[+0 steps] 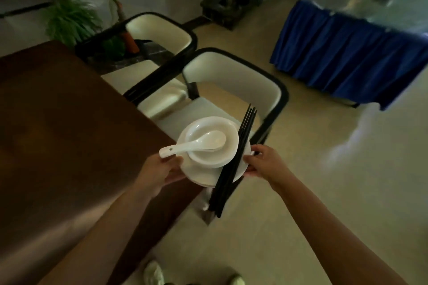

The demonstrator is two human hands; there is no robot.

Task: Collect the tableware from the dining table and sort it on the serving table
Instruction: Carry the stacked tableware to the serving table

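I carry a stack of white plates (203,174) in the air beside the brown dining table (58,122). White bowls (210,143) sit on the stack, and a white spoon (196,144) lies in the top bowl with its handle pointing left. Several black chopsticks (234,164) lie slanted across the stack's right side, their ends hanging past both rims. My left hand (159,170) grips the stack's left edge. My right hand (264,162) holds the right edge, by the chopsticks. The serving table (379,0), with a blue skirt, stands at the far right.
Two white-cushioned chairs (231,83) with black frames stand against the dining table's right side, just beyond the stack. Potted plants (69,18) and a dark planter (231,4) line the back. Pale floor (324,180) lies between me and the blue skirt (347,62). My shoes (152,273) show below.
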